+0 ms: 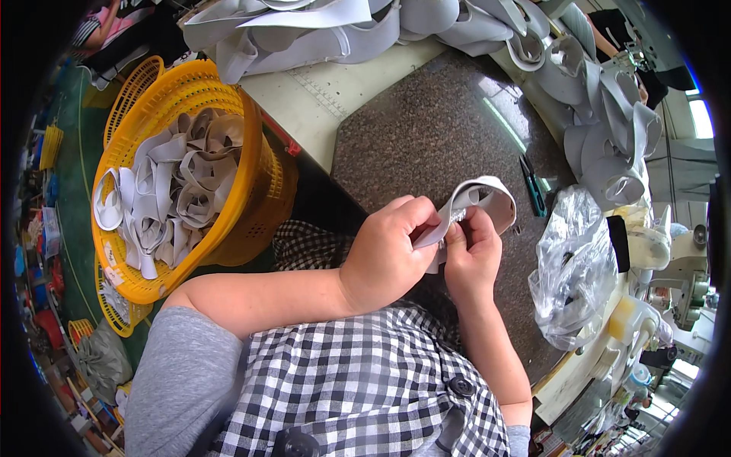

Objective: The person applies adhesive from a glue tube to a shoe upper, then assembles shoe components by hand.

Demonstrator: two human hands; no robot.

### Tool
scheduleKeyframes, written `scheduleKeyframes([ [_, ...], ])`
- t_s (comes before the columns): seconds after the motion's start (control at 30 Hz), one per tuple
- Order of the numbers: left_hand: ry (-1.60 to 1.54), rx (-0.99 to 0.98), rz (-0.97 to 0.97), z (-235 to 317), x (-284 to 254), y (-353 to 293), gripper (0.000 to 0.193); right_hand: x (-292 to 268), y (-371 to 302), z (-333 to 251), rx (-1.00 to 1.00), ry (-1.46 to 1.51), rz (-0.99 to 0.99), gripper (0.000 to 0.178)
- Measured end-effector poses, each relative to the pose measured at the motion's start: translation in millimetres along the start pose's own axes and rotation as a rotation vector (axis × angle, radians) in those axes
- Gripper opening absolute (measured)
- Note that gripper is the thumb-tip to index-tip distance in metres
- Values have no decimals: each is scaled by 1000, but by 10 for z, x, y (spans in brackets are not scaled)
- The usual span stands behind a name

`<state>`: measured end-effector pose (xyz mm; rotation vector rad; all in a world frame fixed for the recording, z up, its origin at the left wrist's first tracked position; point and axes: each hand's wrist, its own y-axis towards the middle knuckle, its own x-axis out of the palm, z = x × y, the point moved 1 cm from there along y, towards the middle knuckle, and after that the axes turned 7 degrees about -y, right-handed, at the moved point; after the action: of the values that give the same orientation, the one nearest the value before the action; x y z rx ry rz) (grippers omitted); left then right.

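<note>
Soft, bright light covers the speckled stone worktop [411, 126], crossed by one streak of glare. The window [701, 119] is blown out and the clear plastic bag [575, 266] glints. Left hand [390, 247] and right hand [474, 257] look sharp; fisheye curvature bends the black-vignetted rim.

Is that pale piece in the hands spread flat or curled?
Curled: the piece bends round into a loop, pinched by the left hand and right hand.

a speckled stone slab [411, 122] carries a teal-handled tool [537, 196] and, at its right edge, a clear bag [572, 263].
</note>
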<state>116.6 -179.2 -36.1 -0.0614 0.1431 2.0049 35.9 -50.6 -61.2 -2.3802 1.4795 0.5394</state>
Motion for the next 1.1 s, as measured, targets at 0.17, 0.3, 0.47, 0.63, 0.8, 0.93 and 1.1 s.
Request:
scheduleKeyframes([
  [0.17, -89, -79, -25, -25, 6, 15, 14, -81, 51, -58, 84, 186, -65, 14],
  [0.3, -536, -393, -88, -58, -79, 90, 28, -171, 81, -55, 162, 395, -171, 21],
  [0.47, -702, -611, -136, -73, -142, 130, 19, -197, 91, -83, 213, 370, -238, 24],
  [0.63, -711, -616, -121, -81, -131, 139, 22, -203, 98, -49, 183, 390, -228, 24],
  [0.8, -567, -588, -157, -106, -121, 151, 26, -193, 109, -56, 176, 424, -235, 22],
  [0.93, -510, -581, -136, -86, -53, 146, 26, -187, 100, -37, 157, 410, -198, 20],
  [1.1, -531, -582, -57, -115, -76, 68, 25, -95, 66, -71, 120, 290, -194, 18],
])
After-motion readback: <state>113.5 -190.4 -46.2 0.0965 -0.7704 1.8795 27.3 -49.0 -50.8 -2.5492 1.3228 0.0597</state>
